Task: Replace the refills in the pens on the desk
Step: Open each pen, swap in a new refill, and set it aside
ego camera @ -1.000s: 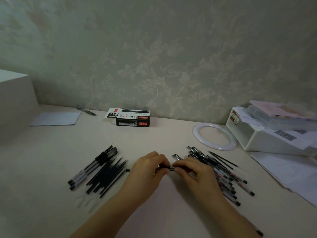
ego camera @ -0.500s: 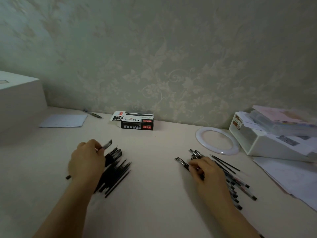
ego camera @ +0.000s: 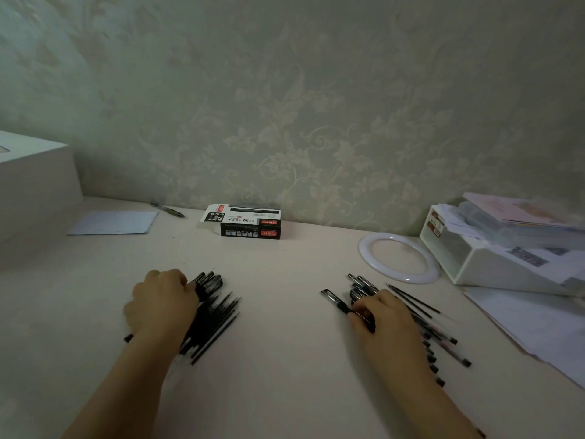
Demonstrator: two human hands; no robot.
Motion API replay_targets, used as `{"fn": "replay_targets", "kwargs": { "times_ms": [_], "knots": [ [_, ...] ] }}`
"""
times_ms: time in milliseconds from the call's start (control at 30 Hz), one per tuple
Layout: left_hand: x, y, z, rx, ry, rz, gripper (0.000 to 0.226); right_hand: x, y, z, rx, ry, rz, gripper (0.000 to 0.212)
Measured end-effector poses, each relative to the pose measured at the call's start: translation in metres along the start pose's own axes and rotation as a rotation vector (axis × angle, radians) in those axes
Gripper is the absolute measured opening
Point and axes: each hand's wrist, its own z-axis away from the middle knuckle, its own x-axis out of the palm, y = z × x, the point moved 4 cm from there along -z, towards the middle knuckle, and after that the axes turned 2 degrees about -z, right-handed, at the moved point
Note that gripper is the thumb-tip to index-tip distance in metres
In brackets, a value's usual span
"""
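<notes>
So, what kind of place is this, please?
Probably a home desk set against a floral-papered wall. A white file tray stuffed with papers, a pen box and a ring light suggest a home study corner.

Home desk or study corner: floral wallpaper [ego camera: 300, 128] behind a pale desk [ego camera: 285, 359]. Far beyond the hands sits a refill box [ego camera: 250, 224]; well right of them a ring light [ego camera: 398, 258], a white paper-filled organizer [ego camera: 493, 258] and loose papers [ego camera: 538, 324].
</notes>
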Motion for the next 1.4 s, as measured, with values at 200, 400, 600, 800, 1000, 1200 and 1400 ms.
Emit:
{"fn": "replay_targets", "kwargs": {
  "times_ms": [200,400,600,800,1000,1200,1400],
  "knots": [
    [-0.006,0.047,0.029,0.369,0.163,0.215,0.02,0.002,-0.003,0.001,0.009,-0.048,0.091,0.012],
    [0.028,0.087,0.078,0.63,-0.127,0.493,0.006,0.001,-0.012,0.0,-0.027,-0.017,0.057,0.009],
    [0.034,0.102,0.09,0.626,-0.363,0.869,0.015,-0.002,-0.048,0.006,-0.305,0.09,-0.217,0.016],
    [0.018,0.109,0.099,0.814,-0.285,1.009,0.018,0.007,-0.045,0.009,-0.267,0.012,-0.361,0.009],
    [0.007,0.103,0.093,0.876,-0.077,0.653,0.036,0.012,-0.033,0.007,0.0,-0.062,-0.661,0.013],
    [0.028,0.103,0.1,1.026,-0.218,0.297,0.018,0.015,-0.036,0.007,-0.011,-0.182,-0.85,0.01],
    [0.028,0.105,0.095,1.045,-0.186,0.274,0.023,0.019,-0.032,0.006,0.025,-0.213,-0.897,0.013]
  ]
}}
